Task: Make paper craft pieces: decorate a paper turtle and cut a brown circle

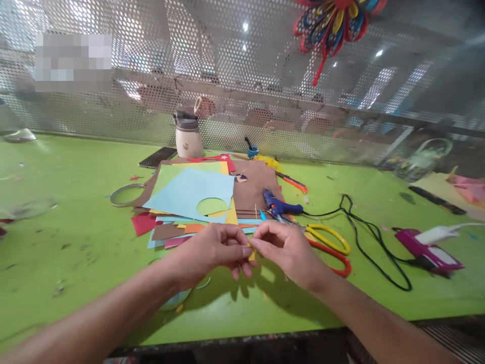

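Between my two hands is a small piece of yellow paper point(251, 253), held above the green table. My left hand point(220, 250) pinches it between thumb and forefinger, the other fingers curled loosely below. My right hand point(290, 253) has its thumb and fingertips pressed together at the upper edge of the same piece. Just beyond the hands lies a stack of coloured paper, with a light blue sheet point(182, 189) on top that has a round hole. Scissors with yellow and red handles point(329, 238) lie beside my right hand, their blades partly hidden. A blue glue gun point(282, 206) rests behind them.
Black cable point(358, 227) loops right from the glue gun to a purple power strip point(428, 250). A white bottle point(188, 139) and a phone point(158, 157) stand and lie behind the papers. A tape ring point(127, 195) sits left. Perforated metal mesh point(235, 101) closes the table's back.
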`<action>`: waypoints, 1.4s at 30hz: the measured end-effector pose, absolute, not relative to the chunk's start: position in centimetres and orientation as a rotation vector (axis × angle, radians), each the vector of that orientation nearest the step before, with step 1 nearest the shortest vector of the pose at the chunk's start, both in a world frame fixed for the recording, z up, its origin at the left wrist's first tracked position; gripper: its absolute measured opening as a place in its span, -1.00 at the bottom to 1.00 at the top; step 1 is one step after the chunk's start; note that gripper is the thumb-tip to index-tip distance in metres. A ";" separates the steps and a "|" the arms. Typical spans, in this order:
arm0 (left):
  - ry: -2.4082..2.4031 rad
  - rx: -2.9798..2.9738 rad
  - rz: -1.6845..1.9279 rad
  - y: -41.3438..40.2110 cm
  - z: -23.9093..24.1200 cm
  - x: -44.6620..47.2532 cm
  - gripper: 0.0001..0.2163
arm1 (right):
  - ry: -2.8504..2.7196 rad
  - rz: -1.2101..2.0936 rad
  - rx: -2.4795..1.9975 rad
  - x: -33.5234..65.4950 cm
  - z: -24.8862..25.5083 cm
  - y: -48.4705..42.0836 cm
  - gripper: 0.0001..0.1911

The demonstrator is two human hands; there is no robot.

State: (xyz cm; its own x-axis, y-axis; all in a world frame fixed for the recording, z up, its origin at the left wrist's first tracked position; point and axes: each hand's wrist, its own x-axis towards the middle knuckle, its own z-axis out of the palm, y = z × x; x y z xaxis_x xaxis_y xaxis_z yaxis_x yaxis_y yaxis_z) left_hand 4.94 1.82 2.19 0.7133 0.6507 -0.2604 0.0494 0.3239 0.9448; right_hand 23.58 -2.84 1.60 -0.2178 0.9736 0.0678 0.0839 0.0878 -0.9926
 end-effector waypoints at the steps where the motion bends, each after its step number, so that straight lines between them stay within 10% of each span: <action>1: 0.699 1.185 0.446 1.8 2.2 4.9 -0.72 | -1.457 1.275 -1.117 23.7 1.6 -2.8 -0.77; 42: 0.558 0.977 0.547 1.0 2.1 5.0 -0.72 | -1.317 1.173 -0.829 23.7 0.4 -2.6 -0.86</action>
State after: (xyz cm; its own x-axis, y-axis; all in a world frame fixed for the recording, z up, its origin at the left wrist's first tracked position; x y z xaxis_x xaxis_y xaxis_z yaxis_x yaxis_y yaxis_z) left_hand 4.99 0.97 2.06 0.7321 0.6543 -0.1895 -0.1763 0.4507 0.8751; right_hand 23.73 -2.56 0.39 -0.1211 0.9530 0.2778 -0.1655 0.2565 -0.9523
